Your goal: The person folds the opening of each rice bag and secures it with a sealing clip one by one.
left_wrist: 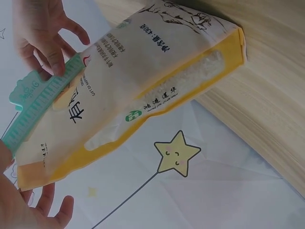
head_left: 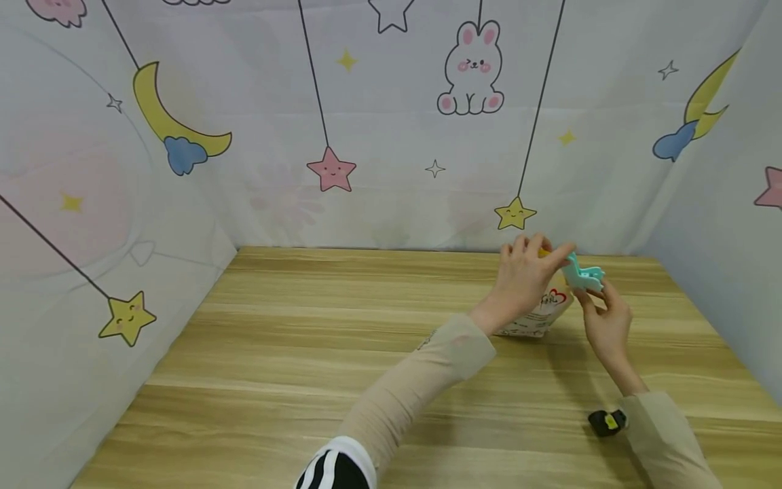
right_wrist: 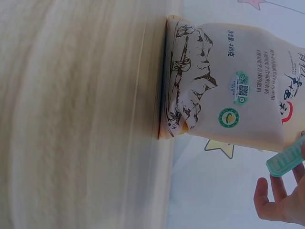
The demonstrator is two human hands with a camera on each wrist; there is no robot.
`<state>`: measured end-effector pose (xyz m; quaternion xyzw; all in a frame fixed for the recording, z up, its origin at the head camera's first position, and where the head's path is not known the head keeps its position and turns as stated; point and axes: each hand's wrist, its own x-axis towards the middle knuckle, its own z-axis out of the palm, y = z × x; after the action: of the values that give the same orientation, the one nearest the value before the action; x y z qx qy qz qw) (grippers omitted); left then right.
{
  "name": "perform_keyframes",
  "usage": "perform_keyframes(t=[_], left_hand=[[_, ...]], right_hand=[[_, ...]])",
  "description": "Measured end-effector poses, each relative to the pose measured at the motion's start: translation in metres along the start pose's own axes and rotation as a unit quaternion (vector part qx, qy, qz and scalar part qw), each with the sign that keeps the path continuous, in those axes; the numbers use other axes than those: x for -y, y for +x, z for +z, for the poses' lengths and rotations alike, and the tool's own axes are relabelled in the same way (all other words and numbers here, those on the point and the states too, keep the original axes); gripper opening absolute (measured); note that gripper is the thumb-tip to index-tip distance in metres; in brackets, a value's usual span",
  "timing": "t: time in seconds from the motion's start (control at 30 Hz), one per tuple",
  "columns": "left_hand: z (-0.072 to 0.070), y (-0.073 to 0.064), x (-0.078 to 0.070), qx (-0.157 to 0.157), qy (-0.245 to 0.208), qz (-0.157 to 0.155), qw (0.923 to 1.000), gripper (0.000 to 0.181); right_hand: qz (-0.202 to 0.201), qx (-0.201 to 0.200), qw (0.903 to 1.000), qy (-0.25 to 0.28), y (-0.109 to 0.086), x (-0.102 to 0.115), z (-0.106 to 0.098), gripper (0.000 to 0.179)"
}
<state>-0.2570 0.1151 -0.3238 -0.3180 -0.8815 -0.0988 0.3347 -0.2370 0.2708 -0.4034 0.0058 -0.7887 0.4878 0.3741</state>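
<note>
A pale rice bag (left_wrist: pixel 124 90) with yellow sides and a clear window stands on the table, leaning, its base showing in the right wrist view. Across its upper part lies a teal bag clip (head_left: pixel 583 275), its ridged bar and wider jaw spread apart in the left wrist view. My left hand (head_left: pixel 522 275) grips the bag's folded top corner, thumb in front and fingers behind. At the clip's other end, my right hand (head_left: pixel 607 322) pinches the clip between thumb and fingers. In the head view, the left hand and forearm hide much of the bag.
The wood-grain table (head_left: pixel 305 326) meets a printed cloth backdrop (head_left: pixel 391 204) just behind the bag. Another cloth wall (head_left: pixel 727 238) rises on the right. A small black and yellow object (head_left: pixel 607 422) sits by the right sleeve.
</note>
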Motion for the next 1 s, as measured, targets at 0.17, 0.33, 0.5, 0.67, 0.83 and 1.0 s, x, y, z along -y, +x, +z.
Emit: perform_keyframes(t=[0.17, 0.33, 0.5, 0.67, 0.83, 1.0], left_hand=[[-0.003, 0.000, -0.001, -0.012, -0.008, -0.003, 0.9999, 0.028], [-0.006, -0.002, -0.001, -0.022, -0.008, 0.003, 0.9997, 0.029], [-0.007, -0.006, 0.001, -0.039, -0.031, 0.006, 0.9987, 0.030], [-0.008, -0.012, 0.005, -0.038, -0.057, -0.001, 0.9976, 0.034], [-0.009, -0.017, 0.008, -0.030, -0.073, -0.013, 0.9968, 0.034], [-0.008, -0.023, 0.011, -0.029, -0.075, -0.022, 0.9965, 0.033]], right_hand=[[-0.008, 0.006, 0.9999, -0.004, -0.001, 0.004, -0.002, 0.027], [-0.012, 0.014, 0.9995, -0.026, -0.003, 0.007, -0.007, 0.030], [-0.016, 0.021, 0.9988, -0.040, -0.003, 0.007, -0.012, 0.034], [-0.040, 0.019, 0.9984, -0.036, -0.004, 0.011, -0.013, 0.038], [-0.055, 0.016, 0.9977, -0.036, -0.004, 0.014, -0.014, 0.039], [-0.059, 0.014, 0.9976, -0.034, -0.006, 0.018, -0.016, 0.041]])
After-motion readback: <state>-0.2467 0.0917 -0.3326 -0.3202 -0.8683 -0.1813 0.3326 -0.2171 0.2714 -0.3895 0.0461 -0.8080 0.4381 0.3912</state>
